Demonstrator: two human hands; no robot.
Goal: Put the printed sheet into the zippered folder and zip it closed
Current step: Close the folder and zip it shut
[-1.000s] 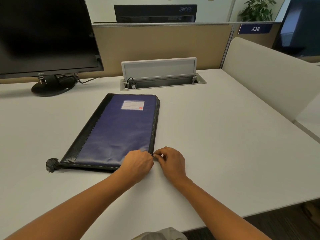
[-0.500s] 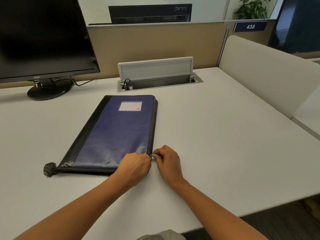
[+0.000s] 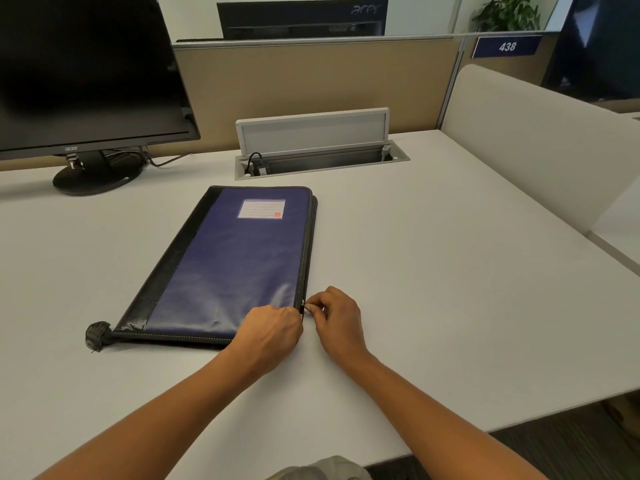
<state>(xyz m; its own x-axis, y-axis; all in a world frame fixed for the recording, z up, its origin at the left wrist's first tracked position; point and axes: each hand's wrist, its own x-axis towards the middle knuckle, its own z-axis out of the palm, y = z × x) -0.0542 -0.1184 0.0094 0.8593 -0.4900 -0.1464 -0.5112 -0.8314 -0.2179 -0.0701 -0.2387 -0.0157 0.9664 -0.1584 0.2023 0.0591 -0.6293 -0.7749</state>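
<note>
Hardly anything has moved since the earlier frames: both hands stay at the near right corner of the zippered folder [image 3: 228, 265], with only a slight shift of the view.

The folder lies flat and closed on the white desk [image 3: 433, 271], left of centre, its long side running from near to far and leaning a little to the right. Its cover is blue with a black strip down the left side, and a white label [image 3: 262, 208] sits near the far edge. A small black bundle [image 3: 96, 336] sticks out at its near left corner. Whether the printed sheet is inside cannot be told.

The left hand [image 3: 273, 336] rests knuckles up on the near right corner, its fingers curled down and holding the cover there. The right hand [image 3: 341, 318] is just beside it on the desk, thumb and forefinger pinching the small zipper pull [image 3: 303, 307] at the near end of the right edge; its other fingers are curled in.

Farther off, a dark monitor [image 3: 86, 71] stands at the left, and an open cable tray [image 3: 318, 157] is set into the desk beyond the folder.
</note>
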